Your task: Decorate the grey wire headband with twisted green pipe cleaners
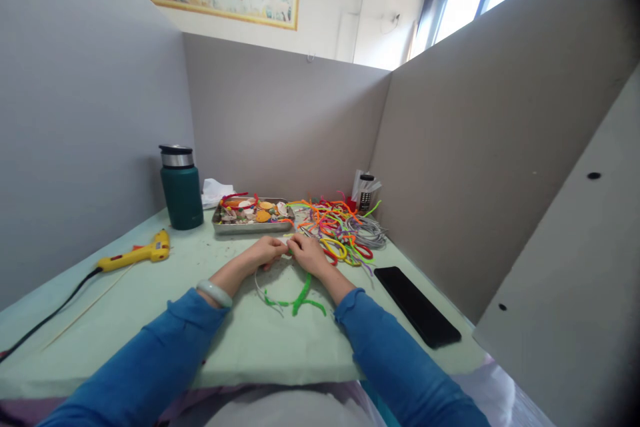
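Note:
My left hand (269,251) and my right hand (309,255) meet above the middle of the table, fingers pinched together. Between the fingertips shows a bit of green, apparently part of a fuzzy green pipe cleaner (301,296). Its branching lower ends spread out toward me below the right hand. A thin whitish wire (259,285) curves down from under the left hand toward the green ends. Something small and pale sits at the fingertips, too small to name. The fingers hide most of what they hold.
Beyond my hands are a metal tray (255,229) of shells and beads and a heap of colourful pipe cleaners (333,217). At left lie a yellow glue gun (133,257) and a thin stick (90,305), near a green bottle (182,195). A black phone (417,305) lies right. Grey partitions (285,120) enclose the table.

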